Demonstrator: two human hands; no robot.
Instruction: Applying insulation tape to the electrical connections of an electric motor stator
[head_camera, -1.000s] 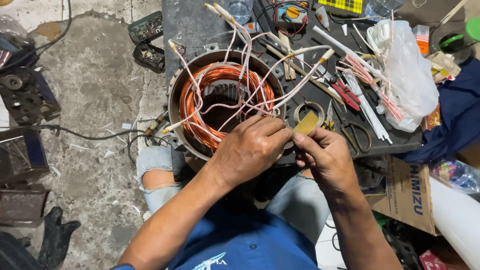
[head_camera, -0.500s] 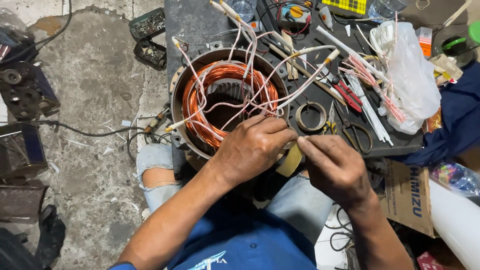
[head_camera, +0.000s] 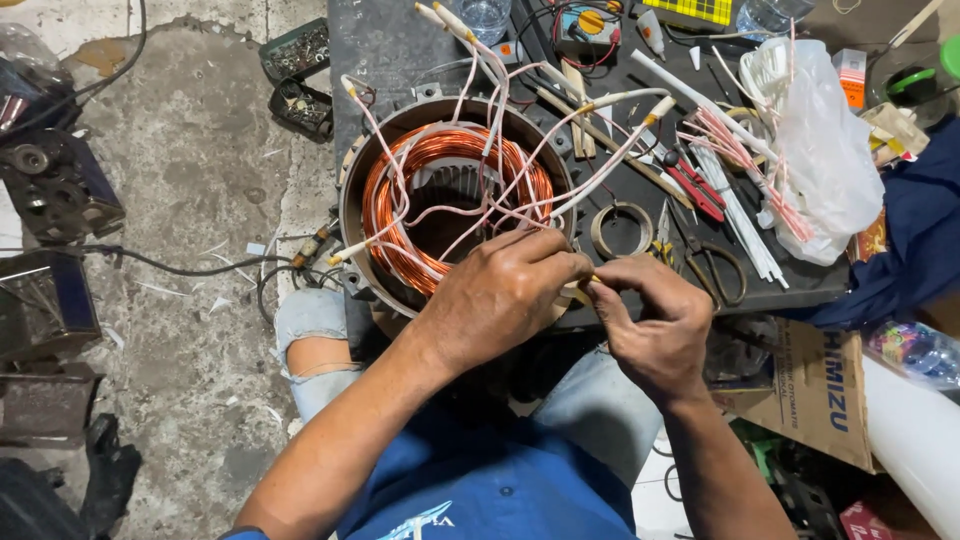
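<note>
The right hand has come in close to the left hand, and the yellow tape it was holding up a moment ago is now mostly hidden between them. Both hands are pinching together at the near rim of the round motor shell. Just past them, pink wires are crossing over the copper coil. Farther back, scissors are lying on the dark board.

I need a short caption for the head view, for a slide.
Both hands pinch together at the rim of a stator wound with copper wire.
</note>
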